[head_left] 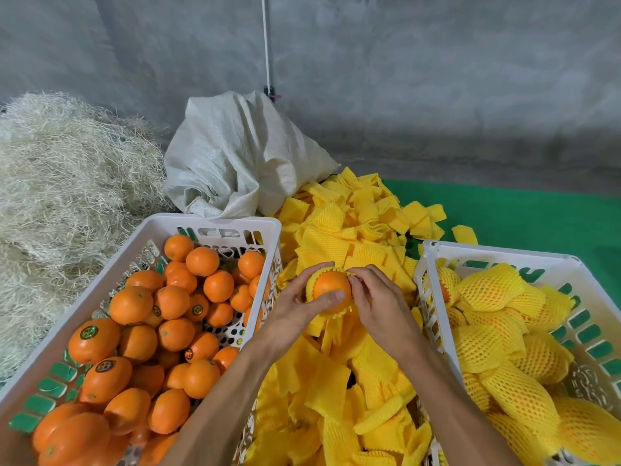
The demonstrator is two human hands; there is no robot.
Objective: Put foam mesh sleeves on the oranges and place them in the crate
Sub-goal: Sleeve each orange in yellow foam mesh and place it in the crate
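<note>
Both hands hold one orange (331, 287) over the sleeve pile (349, 348), between the two crates: the left hand (302, 306) cups it while the right hand (376, 302) pinches the sleeve (327, 273) rim, likely stretching it on. The right crate (504, 255) sits close for sleeved fruit, the left crate (215, 220) keeps bare ones

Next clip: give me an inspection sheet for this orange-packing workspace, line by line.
Surface: green mat, largely covered by the goods.
Job's things: left crate holds bare oranges; right crate holds sleeved oranges; loose pile of yellow foam sleeves between them.
Clutter: straw heap at left; white woven sack behind the left crate.
Hands: left hand and right hand together hold one orange, its sleeve only partly on.
Cables: none certain; a thin white line runs down the wall.
Surroundings: grey wall behind.
</note>
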